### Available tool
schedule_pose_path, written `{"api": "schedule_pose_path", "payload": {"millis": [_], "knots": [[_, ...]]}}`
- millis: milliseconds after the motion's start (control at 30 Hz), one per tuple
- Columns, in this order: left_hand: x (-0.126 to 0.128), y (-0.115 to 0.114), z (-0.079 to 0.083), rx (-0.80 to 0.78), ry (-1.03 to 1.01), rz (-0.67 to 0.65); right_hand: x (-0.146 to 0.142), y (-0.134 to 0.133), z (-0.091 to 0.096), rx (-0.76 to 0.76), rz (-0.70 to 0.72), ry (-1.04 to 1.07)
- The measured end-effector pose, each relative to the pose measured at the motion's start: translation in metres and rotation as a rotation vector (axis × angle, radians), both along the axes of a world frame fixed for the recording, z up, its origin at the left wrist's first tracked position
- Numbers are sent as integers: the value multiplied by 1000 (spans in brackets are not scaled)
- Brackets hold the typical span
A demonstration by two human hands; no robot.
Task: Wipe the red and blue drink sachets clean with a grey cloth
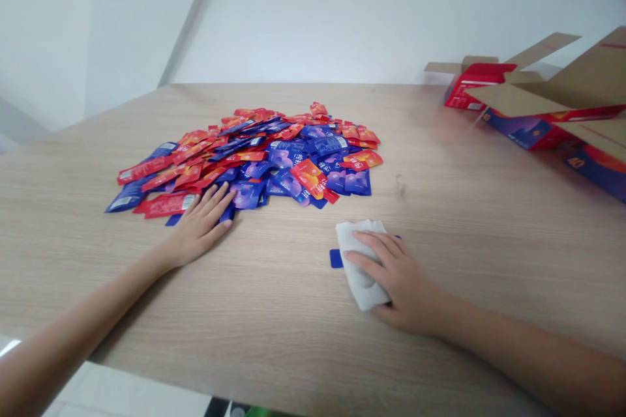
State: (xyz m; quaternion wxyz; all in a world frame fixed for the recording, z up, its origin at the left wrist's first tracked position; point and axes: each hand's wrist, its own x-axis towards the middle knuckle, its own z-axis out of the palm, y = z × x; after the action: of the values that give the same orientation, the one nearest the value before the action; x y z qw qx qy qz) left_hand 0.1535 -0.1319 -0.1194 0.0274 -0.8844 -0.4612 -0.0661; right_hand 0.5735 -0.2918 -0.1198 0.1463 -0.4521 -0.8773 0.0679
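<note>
A heap of red and blue sachets (pixel 274 156) is spread over the wooden table (pixel 274 313). At its near left edge lies my left hand (pixel 200 225), palm down with fingers stretched out on the sachets. My right hand (pixel 396 273) is on a folded white cloth (pixel 359 267), fingers over its top and thumb at its near edge. A flat blue piece (pixel 336 258) sticks out from under the cloth on the left, with a bit of blue also showing on the right. Most of it is covered, so I cannot tell what it is.
At the right stand printed cardboard boxes with raised flaps: a red box (pixel 472 88) farther back and blue-and-red boxes (pixel 523 130) nearer. A white wall (pixel 342 19) rises behind the table. Dark and green things (pixel 244 409) show below the front edge.
</note>
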Motion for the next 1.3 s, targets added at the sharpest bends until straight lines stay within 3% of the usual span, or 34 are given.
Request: {"api": "schedule_pose_path", "payload": {"millis": [200, 500, 800, 1033, 1167, 1300], "knots": [[11, 31, 6, 5, 37, -7, 0, -1, 1, -15, -14, 1], [23, 21, -3, 46, 88, 64, 0, 1, 1, 3, -5, -11], [42, 10, 9, 168, 15, -90, 0, 2, 0, 4, 1, -8], [65, 13, 4, 122, 92, -127, 0, 2, 1, 27, 4, -15], [94, -13, 18, 193, 76, -167, -1, 2, 3, 11, -12, -22], [151, -76, 41, 63, 14, -447, -1, 1, 2, 13, -17, -17]]}}
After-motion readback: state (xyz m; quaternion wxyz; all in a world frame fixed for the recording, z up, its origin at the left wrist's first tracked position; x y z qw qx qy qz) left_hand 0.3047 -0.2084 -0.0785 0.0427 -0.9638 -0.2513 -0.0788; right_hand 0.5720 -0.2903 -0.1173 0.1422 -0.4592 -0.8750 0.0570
